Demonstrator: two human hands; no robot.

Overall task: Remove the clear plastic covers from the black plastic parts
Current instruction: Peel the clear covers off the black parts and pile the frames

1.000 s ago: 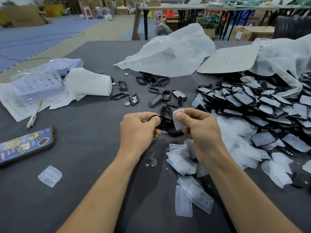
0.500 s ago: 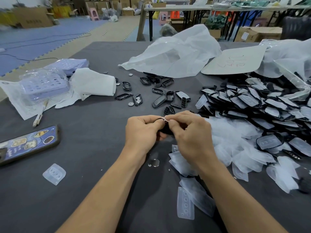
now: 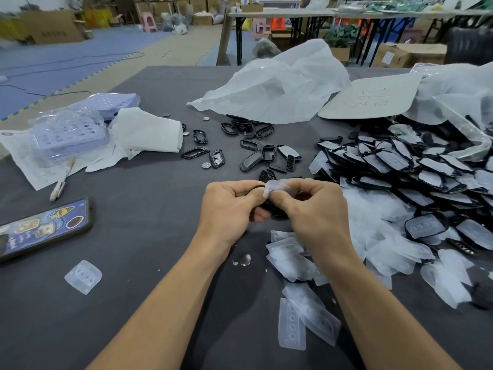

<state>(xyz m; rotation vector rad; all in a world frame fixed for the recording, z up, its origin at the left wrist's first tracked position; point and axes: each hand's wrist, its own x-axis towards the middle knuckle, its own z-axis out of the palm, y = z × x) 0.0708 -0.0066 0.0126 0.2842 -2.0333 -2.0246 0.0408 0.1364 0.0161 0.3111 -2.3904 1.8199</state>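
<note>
Grey tabletop (image 3: 138, 236), boxes (image 3: 53, 29) far in room. L hand (image 3: 229, 209) grips black part (image 3: 270, 207), R hand (image 3: 317, 213) pinches clear cover (image 3: 274, 187); both together.

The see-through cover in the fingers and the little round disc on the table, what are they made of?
The cover, which the right hand pinches over the black part in the left hand, looks like soft, frosted clear plastic, maybe silicone: it is see-through and bends. The disc looks like shiny metal: it glints silver.
</note>
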